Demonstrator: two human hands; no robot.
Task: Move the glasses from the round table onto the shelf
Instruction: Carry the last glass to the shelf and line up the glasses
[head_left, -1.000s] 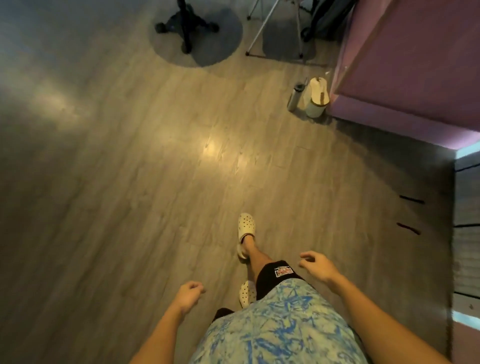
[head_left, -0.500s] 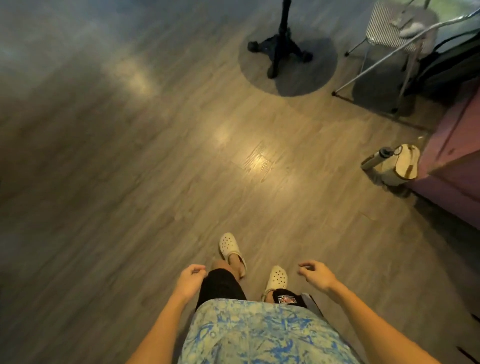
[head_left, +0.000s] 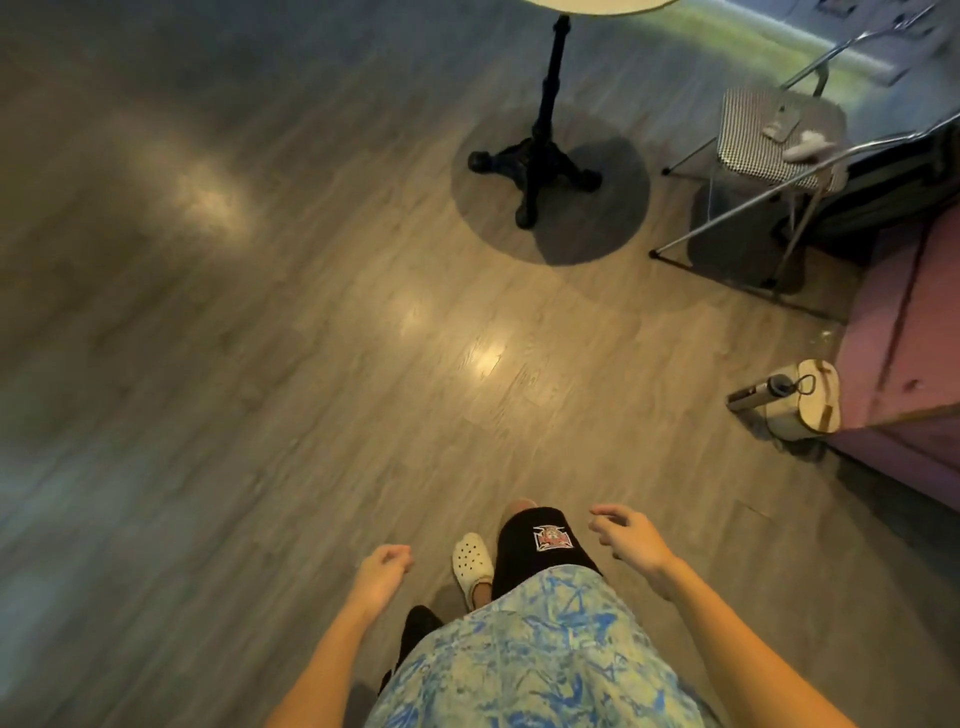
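The round table shows only as a pale edge at the top of the view, on a black pedestal leg with splayed feet. No glasses and no shelf are visible. My left hand hangs low at centre with fingers loosely curled and nothing in it. My right hand is beside my raised knee, fingers apart and empty. Both hands are far from the table, over the wooden floor.
A folding chair with a checked seat and small items on it stands at the upper right. A pink cabinet fills the right edge, with a bottle and a pale bag at its foot. Wooden floor spreads left.
The view has swung and moved forward: the table pedestal and chair have come nearer and lower in the frame, the pink cabinet slid right. My hands stay empty as my legs step.
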